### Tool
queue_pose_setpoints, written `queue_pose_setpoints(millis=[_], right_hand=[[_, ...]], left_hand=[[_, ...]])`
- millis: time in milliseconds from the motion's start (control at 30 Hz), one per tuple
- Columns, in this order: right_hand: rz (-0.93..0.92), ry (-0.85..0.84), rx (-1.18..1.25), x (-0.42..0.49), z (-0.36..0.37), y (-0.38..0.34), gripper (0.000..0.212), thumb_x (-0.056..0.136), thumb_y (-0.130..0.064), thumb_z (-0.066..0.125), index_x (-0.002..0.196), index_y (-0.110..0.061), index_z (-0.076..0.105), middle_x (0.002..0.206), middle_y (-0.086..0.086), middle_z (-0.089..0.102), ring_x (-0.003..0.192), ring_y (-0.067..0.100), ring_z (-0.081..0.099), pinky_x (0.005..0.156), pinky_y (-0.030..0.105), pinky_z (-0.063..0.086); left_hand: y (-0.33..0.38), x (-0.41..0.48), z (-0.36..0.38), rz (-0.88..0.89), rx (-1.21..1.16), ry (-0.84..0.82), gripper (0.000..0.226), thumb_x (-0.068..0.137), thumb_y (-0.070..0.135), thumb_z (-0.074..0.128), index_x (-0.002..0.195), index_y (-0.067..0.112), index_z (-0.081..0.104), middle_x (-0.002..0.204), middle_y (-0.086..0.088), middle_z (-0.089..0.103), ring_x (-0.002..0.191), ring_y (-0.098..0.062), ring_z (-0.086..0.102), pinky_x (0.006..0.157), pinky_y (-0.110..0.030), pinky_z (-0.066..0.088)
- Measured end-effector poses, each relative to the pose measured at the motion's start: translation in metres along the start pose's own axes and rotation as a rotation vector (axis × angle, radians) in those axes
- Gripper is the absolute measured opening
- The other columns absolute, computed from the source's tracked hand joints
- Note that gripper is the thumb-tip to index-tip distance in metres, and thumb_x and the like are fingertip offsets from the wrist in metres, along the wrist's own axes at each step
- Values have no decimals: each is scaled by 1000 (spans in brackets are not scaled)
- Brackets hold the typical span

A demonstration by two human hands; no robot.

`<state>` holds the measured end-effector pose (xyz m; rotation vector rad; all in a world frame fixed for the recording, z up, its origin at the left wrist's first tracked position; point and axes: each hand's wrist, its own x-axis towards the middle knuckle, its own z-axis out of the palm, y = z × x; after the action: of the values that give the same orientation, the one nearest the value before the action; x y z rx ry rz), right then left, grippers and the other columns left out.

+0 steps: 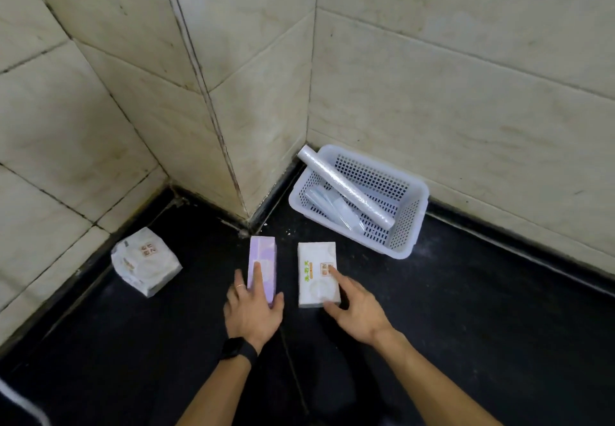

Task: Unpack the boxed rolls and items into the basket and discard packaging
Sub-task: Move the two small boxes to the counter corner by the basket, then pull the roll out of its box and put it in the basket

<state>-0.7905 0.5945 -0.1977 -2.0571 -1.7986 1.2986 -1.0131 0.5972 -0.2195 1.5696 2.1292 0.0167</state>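
Note:
A purple box lies on the dark counter, and my left hand grips its near end, index finger laid along the top. Beside it to the right lies a white box with green print. My right hand rests on that box's near right corner with fingers spread, one fingertip on its label. A white perforated basket stands in the corner at the back right. A long white roll leans across it, with clear wrapped items beneath.
A soft white wrapped pack lies at the left against the tiled wall. Beige tiled walls close the counter at the back, with a protruding corner just behind the purple box. A black band sits on my left wrist.

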Motion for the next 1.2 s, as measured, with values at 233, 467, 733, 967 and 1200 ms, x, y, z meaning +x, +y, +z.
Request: queue_pose_setpoints(millis=[233, 467, 733, 967, 1200], right_hand=[[83, 260, 215, -98, -50, 71, 59, 92, -45, 62, 146, -46, 38, 135, -13, 57, 121, 2, 55, 99, 18, 43], [295, 588, 316, -220, -108, 197, 42, 92, -35, 66, 133, -36, 56, 125, -16, 64, 119, 0, 57, 95, 12, 38], [512, 753, 300, -335, -150, 380, 50, 91, -37, 65, 137, -25, 52, 134, -3, 61, 124, 17, 56, 104, 29, 42], [787, 851, 222, -411, -188, 508, 79, 85, -44, 69, 150, -14, 34, 154, 11, 33, 140, 34, 30, 115, 45, 31], [1028, 874, 122, -438, -218, 600, 108, 76, -65, 67, 156, -19, 13, 164, 16, 12, 150, 36, 7, 120, 54, 14]], left_hand=[[100, -33, 10, 418, 50, 104, 67, 89, 39, 54, 151, 23, 32, 158, -13, 26, 145, -29, 25, 118, -41, 25], [246, -122, 71, 817, 126, -53, 65, 94, 42, 45, 153, 26, 23, 160, -6, 22, 147, -25, 17, 119, -36, 19], [378, -255, 197, 1004, 279, -230, 65, 95, 47, 42, 154, 27, 21, 160, -8, 22, 148, -28, 15, 121, -38, 17], [442, -334, 278, 1041, 446, -408, 71, 95, 50, 42, 155, 27, 14, 162, -10, 15, 149, -32, 10, 121, -45, 17], [462, -347, 325, 1005, 587, -459, 75, 94, 55, 41, 156, 33, 6, 164, -7, 1, 149, -33, 2, 120, -51, 16]])
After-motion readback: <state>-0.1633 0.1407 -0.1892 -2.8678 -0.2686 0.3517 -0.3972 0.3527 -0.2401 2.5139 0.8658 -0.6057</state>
